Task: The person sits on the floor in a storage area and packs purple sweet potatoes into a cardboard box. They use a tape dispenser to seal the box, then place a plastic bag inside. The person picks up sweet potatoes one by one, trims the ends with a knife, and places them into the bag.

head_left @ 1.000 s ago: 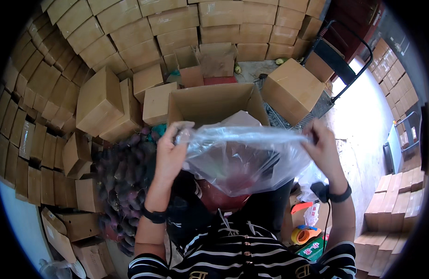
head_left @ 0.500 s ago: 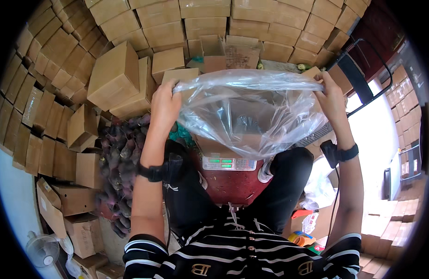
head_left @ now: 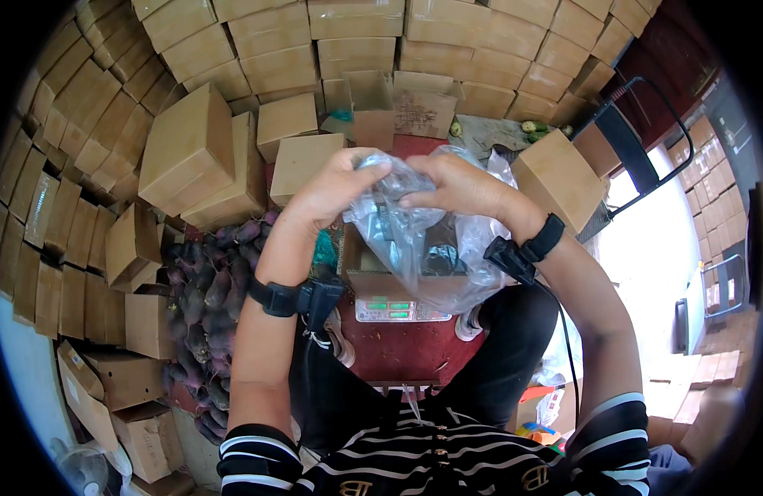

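Observation:
A clear plastic bag (head_left: 398,227) is bunched up between my two hands, its lower part hanging over an open cardboard box (head_left: 381,286). My left hand (head_left: 336,188) is closed on the bag's gathered left edge. My right hand (head_left: 464,192) grips the bag a little to the right, thumb and fingers pinching the film, the two hands nearly touching. Inside the box, something dark and shiny (head_left: 444,258) shows, partly covered by the film. Under the box's near side is a digital scale (head_left: 403,312) with green lit displays.
Dark purple root vegetables (head_left: 206,293) lie heaped at the left. Closed cartons (head_left: 195,149) stand behind them, and stacked boxes (head_left: 357,59) wall the back. A loose carton (head_left: 560,178) and a black-framed trolley (head_left: 638,153) are at the right. A person's blurred hand (head_left: 716,422) shows lower right.
My hands have come together from wide apart, gathering the stretched bag into a bunch. The box and scale beneath show more. A blurred hand has appeared at the lower right.

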Motion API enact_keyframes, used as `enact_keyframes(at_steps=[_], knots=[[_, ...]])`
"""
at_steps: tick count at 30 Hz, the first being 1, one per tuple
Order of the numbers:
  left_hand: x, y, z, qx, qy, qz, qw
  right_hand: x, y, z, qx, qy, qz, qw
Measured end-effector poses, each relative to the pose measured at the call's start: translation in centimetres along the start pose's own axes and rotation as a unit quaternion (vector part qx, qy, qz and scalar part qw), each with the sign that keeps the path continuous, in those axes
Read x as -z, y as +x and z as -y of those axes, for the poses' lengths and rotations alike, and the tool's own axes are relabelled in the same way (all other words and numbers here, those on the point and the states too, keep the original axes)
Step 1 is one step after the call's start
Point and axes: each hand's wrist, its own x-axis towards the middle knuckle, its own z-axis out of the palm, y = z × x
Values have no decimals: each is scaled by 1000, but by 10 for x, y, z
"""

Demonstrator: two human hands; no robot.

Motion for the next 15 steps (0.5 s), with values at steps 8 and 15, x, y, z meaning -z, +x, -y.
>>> enact_keyframes(at_steps=[8,15], knots=[[70,0,29,86,45,-15,995,-42,26,-43,-167,-223,107,954],[75,25,71,-47,151,-74,985,-52,38,-42,-151,-177,104,967]])
